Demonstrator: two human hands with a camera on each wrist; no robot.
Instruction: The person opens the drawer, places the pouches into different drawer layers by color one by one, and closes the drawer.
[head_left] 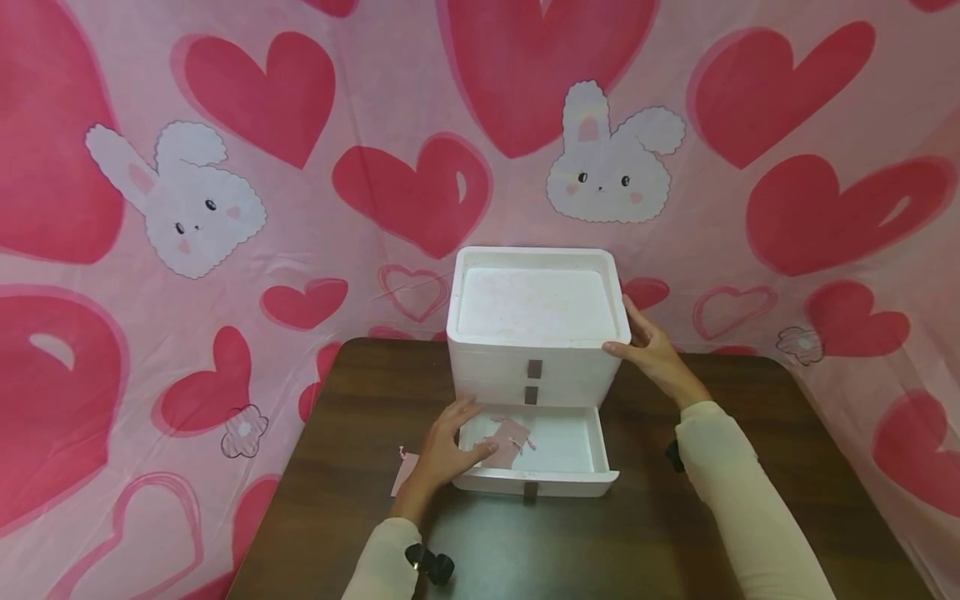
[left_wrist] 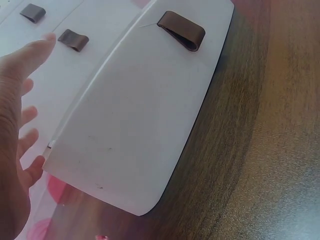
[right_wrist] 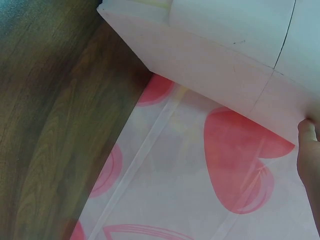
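Observation:
A white drawer unit [head_left: 534,296] stands on the brown table, its bottom drawer [head_left: 536,477] pulled out toward me. Inside that drawer, toward its left, lies a small pink drawstring pouch [head_left: 510,440]. My left hand [head_left: 448,446] is at the drawer's left side, fingers spread, the thumb reaching over the front left part. In the left wrist view, its fingertips are right at the drawer's left front corner. My right hand [head_left: 651,346] rests against the unit's upper right side, with the thumb at the top front corner and the fingers extended along the side.
Another pink pouch [head_left: 405,472] lies on the table left of the drawer, partly hidden by my left forearm. Brown pull tabs [head_left: 534,368] mark the drawer fronts. A pink cloth [head_left: 420,83] with hearts and rabbits hangs behind the table [head_left: 517,550].

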